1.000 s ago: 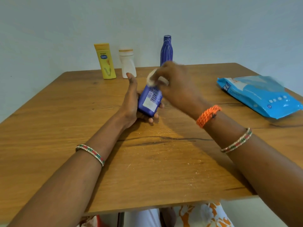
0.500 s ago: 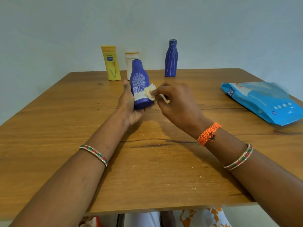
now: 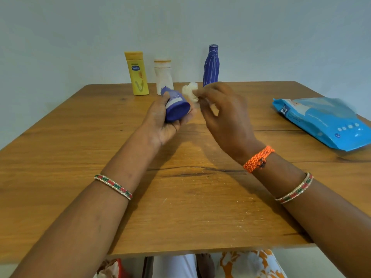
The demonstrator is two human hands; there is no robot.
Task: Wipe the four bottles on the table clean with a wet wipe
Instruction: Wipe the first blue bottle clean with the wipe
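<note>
Small blue plastic bottle [image 3: 176, 108] looked light, rigid, slick; left hand [image 3: 160, 121] wrapped its middle, right hand [image 3: 222, 109] pinched crumpled white wet wipe [image 3: 190, 92].

- The left hand [image 3: 160, 121] grips a purple bottle [image 3: 176, 107], tilted, base toward the camera.
- Just right of it, the right hand [image 3: 224, 115] pinches a crumpled white wipe [image 3: 190, 92].
- Beyond it, three bottles stand at the desk's [image 3: 180, 207] far edge.

The tabletop [image 3: 180, 207] is brown wood. One bottle [image 3: 137, 74] is yellow, one bottle [image 3: 163, 77] is white, and two bottles [image 3: 211, 66] [image 3: 176, 108] are dark blue. The wipe [image 3: 190, 93] is white. The pack [image 3: 325, 121] is light blue.
</note>
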